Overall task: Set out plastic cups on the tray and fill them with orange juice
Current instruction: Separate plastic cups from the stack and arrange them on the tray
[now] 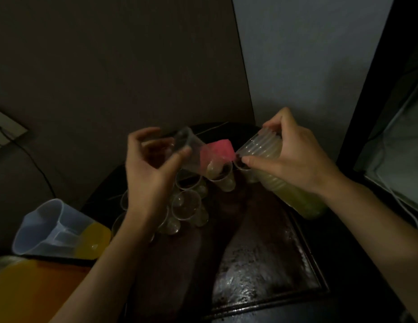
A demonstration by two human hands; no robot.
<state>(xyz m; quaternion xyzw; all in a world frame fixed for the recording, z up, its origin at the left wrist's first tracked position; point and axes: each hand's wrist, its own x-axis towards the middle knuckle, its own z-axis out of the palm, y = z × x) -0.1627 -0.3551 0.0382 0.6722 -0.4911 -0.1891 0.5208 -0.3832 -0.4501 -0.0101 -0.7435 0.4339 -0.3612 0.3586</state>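
A single clear cup is held tilted in the left hand, above the far end of the tray. The fingers are curled about the cup's open end and the thumb is laid against its side, though the grip is blurred. A stack of nested cups is gripped in the right hand, with the fingers clamped over its top and the thumb pressed near the rims. The stack is held slanted, its open end turned toward the single cup and just apart from it. Several clear cups are set upright and close together on the far left part of the dark tray, partly hidden by the left wrist. The exact count cannot be told. A pink block is seen between the 2 hands, behind the cups. A clear jug with juice in its bottom is placed left of the tray.
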